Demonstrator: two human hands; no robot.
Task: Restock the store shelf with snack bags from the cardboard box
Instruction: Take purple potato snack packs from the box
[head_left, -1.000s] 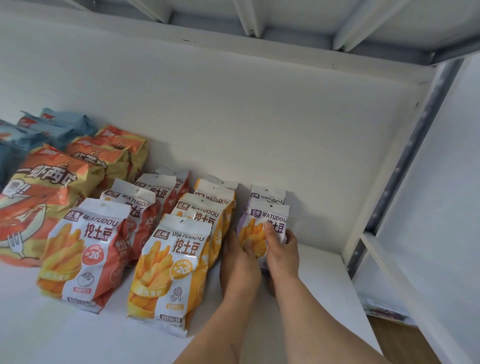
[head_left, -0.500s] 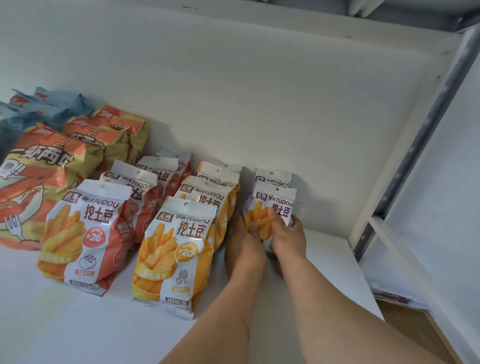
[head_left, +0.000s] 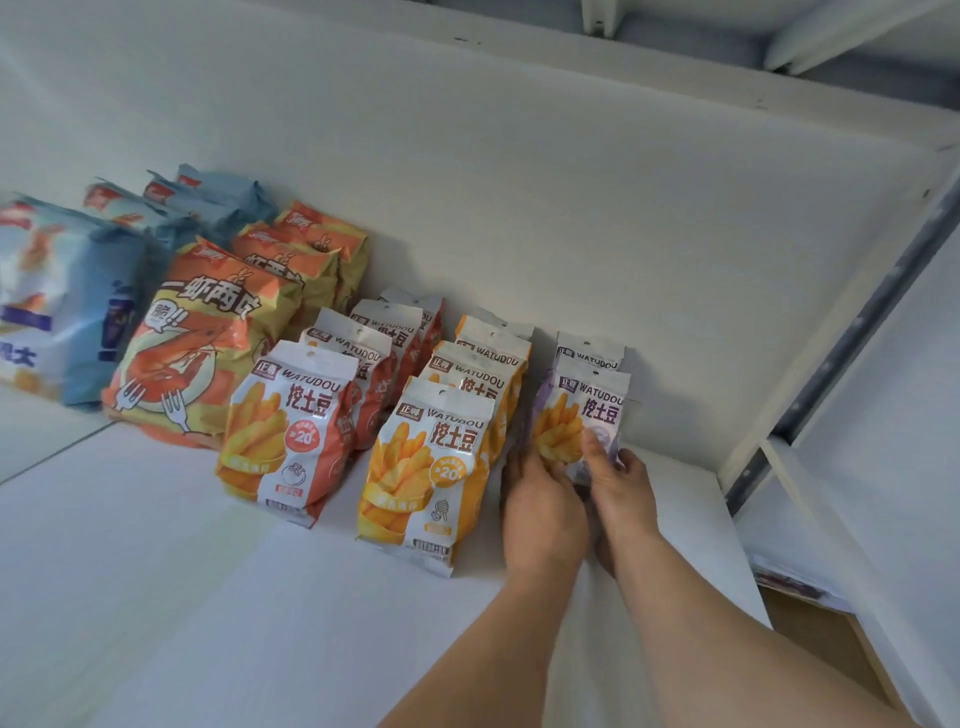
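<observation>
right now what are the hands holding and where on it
Both hands, left hand and right hand, grip the front purple snack bag at its lower part, one on each bottom side.

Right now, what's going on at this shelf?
A person is stocking a white shelf. Both hands, left hand and right hand, grip the front purple snack bag and stand it upright before another purple bag. Beside it stand rows of yellow bags and red bags. No cardboard box shows.
</observation>
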